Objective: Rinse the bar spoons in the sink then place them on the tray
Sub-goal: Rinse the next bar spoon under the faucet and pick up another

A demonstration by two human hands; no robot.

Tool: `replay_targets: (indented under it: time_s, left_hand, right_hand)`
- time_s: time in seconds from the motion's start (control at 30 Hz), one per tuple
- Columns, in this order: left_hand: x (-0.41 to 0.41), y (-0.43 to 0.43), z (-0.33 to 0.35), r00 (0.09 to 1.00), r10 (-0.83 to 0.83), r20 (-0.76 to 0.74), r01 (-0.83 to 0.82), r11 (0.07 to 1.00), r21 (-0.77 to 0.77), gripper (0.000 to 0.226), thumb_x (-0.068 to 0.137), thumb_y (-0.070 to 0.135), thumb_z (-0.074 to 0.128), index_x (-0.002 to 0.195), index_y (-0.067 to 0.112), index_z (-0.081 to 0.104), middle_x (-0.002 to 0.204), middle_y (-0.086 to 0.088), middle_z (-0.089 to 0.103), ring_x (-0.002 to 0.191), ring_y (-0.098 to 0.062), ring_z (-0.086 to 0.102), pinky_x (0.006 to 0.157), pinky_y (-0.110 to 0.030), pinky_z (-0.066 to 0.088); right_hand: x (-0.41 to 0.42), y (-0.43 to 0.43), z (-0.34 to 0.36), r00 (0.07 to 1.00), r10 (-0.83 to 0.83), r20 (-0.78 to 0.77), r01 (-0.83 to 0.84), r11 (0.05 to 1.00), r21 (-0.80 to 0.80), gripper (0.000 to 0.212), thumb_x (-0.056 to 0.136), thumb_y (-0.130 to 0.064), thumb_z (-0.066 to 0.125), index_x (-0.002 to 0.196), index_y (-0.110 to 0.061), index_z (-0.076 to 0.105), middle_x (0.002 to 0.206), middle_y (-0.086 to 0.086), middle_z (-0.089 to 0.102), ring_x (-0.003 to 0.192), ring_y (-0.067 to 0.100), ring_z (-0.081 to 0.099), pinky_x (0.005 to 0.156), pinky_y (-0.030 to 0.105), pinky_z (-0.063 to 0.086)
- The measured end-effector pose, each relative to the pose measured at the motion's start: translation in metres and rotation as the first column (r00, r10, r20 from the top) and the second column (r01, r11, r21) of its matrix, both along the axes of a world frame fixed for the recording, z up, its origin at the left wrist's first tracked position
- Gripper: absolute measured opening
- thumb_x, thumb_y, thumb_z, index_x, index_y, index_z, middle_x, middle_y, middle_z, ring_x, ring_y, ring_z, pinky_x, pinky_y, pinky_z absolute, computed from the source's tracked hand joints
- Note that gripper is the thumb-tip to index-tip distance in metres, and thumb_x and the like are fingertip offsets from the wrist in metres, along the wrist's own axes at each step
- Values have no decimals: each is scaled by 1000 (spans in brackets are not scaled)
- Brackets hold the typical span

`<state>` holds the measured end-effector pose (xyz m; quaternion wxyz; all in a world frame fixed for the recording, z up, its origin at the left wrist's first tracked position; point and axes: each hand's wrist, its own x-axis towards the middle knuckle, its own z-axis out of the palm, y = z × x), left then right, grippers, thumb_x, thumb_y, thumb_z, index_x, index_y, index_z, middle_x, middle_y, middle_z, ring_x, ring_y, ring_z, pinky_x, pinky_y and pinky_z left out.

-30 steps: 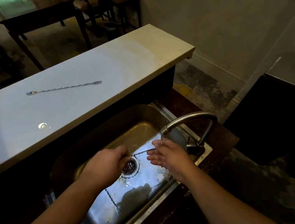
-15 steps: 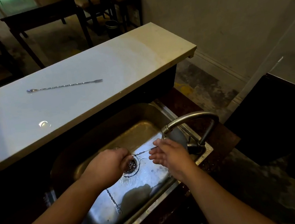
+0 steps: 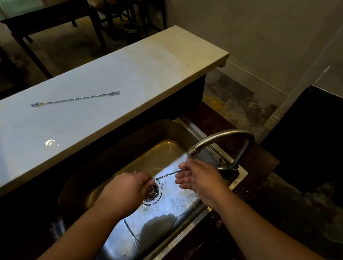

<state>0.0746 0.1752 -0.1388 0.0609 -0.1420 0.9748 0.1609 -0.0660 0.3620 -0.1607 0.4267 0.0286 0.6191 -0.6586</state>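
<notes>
Spoon (image 3: 166, 175) horizontal under tap (image 3: 219, 139); clenched in left hand (image 3: 126, 189), far end against released right hand (image 3: 200, 176).

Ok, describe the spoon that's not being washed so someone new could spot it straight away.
Look at the long pale counter behind the sink. Toward its left half lies a thin twisted metal bar spoon, alone, bowl pointing left and a small fork at its right end. The other spoon is down in the sink, held between two hands.
</notes>
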Motion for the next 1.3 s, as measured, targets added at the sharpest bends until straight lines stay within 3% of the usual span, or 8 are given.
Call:
replay_targets:
  time_s: [0.13,0.27,0.43,0.53,0.63,0.77,0.93,1.3]
  left_hand:
    - [-2,-4,-2,999,26,-27,-25,999,33,27,100,52,48,98,32,65,87,9,73,82,-13,67,71,-32,52]
    - [-3,-4,-9,1000,6,-25,-5,999,38,19,100,47,52,106,35,65,95,11,69,87,-13,65,68,-28,43]
    - [2,-7,-26,998,45,50,-43,998,-49,23,100,46,49,112,35,65,103,7,70,95,-21,68,71,-31,49]
    - [-1,-2,-31,998,13,67,-12,1000,-12,24,99,48,50,109,33,66,103,4,69,93,-20,66,72,-31,49]
    - [0,4,-28,999,5,-31,-2,995,99,19,97,52,53,109,38,58,94,8,69,84,-19,66,65,-30,42]
    - [11,-1,-20,989,44,-143,-35,997,61,20,96,54,55,100,36,50,68,16,55,62,-11,54,53,-29,39]
    - [23,-14,-13,993,37,-111,-34,999,30,21,96,53,54,96,32,53,75,10,64,71,-15,64,61,-34,53]
    - [31,-16,-12,994,25,-110,-22,999,28,24,96,53,55,105,31,61,83,7,70,77,-19,68,63,-35,54]
  right_hand:
    - [-1,3,2,999,32,-9,-33,999,-35,19,102,-23,63,93,-8,72,74,8,77,69,21,76,61,28,60]
    - [-6,4,2,992,-121,-26,121,993,-10,22,105,-20,57,93,-5,69,65,10,73,57,21,71,53,27,56]
    - [-21,14,6,964,-249,-90,246,968,-45,32,106,-23,55,80,-12,71,60,10,68,50,20,61,48,28,48]
    - [-21,14,9,983,-176,-60,172,983,-62,40,106,-23,55,72,-20,75,63,11,71,52,20,66,50,28,51]
    - [-16,8,8,995,-95,-32,94,995,-11,29,107,-22,53,87,-9,70,63,10,72,52,18,67,49,24,52]
    - [-10,2,2,997,-74,0,74,997,13,20,105,-17,57,109,-1,69,69,9,75,59,16,70,54,25,56]
    - [1,0,-3,996,1,93,-2,1000,4,26,108,-23,51,101,-5,69,73,10,78,68,23,77,57,28,59]
    - [4,-7,-9,996,42,82,-42,999,3,22,106,-24,55,100,-7,67,87,11,82,84,32,80,61,31,62]
